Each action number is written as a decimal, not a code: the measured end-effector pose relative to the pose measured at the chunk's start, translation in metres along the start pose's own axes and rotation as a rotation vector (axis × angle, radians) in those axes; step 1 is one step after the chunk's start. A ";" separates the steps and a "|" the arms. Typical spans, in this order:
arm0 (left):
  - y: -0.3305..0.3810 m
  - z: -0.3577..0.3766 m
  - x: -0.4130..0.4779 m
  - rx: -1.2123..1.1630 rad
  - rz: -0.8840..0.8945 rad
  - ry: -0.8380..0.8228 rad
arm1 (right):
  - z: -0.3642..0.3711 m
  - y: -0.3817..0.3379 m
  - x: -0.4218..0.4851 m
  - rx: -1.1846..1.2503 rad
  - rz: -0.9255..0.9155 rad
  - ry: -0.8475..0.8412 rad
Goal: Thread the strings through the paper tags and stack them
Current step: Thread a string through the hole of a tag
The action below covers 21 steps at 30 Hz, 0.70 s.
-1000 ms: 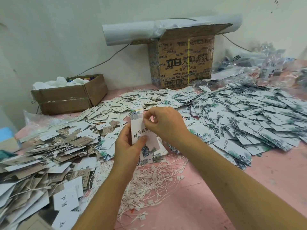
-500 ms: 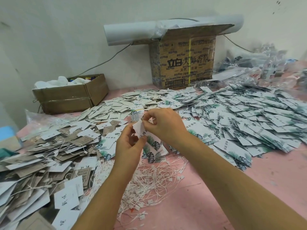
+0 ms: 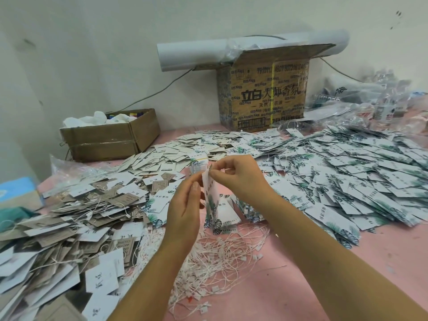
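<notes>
Tag [image 3: 212, 195]: hangs upright between both hands, above the table [image 3: 347, 288].
Right hand [image 3: 236, 174]: thumb and forefinger pinch the tag's top edge.
Left hand [image 3: 185, 205]: fingers curled against the tag's left edge; I cannot tell whether they grip it.
Strings [image 3: 222, 262]: loose heap below the hands.
Room: bare pink table at front right; tag piles [image 3: 347, 177] crowd both sides.

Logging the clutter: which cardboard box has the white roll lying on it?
The tall printed box, under the white roll; the low plain box left of it holds white bundles.
</notes>
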State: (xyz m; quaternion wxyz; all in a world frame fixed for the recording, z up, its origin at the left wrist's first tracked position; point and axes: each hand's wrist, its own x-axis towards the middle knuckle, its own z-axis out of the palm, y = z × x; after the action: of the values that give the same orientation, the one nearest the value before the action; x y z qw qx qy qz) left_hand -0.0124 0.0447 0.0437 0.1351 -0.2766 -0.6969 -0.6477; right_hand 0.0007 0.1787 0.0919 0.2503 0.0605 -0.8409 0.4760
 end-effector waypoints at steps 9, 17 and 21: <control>0.006 -0.008 0.004 0.547 0.296 0.082 | -0.005 0.001 -0.002 0.246 0.184 -0.247; 0.015 -0.009 0.007 0.717 0.300 -0.039 | -0.007 0.004 -0.003 0.179 0.263 -0.328; 0.013 -0.016 0.011 0.742 0.245 -0.100 | -0.008 0.006 -0.002 0.112 0.288 -0.286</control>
State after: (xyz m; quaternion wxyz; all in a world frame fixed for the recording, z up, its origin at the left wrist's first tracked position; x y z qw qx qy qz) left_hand -0.0166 0.0312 0.0627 0.2682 -0.3212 -0.8513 -0.3166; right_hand 0.0030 0.1884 0.0897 0.0541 0.0203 -0.8401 0.5393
